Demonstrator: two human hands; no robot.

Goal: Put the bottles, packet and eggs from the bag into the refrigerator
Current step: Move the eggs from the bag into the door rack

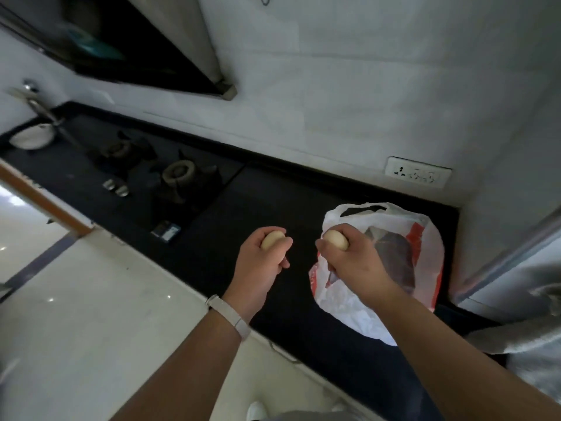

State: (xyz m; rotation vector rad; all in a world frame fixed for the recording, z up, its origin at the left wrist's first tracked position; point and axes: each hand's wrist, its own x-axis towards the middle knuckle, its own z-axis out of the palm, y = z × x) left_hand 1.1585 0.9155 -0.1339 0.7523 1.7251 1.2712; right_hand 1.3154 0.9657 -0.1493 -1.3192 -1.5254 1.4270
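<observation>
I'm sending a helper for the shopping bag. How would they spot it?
Follow the black stone countertop past the two-burner gas hob to its right end, below the white wall socket. There lies a thin white plastic bag with red print, the only soft, crumpled thing on that surface.

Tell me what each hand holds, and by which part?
The left hand grips an egg round its middle, one end showing. The right hand grips a second egg the same way, near the plastic bag.
</observation>
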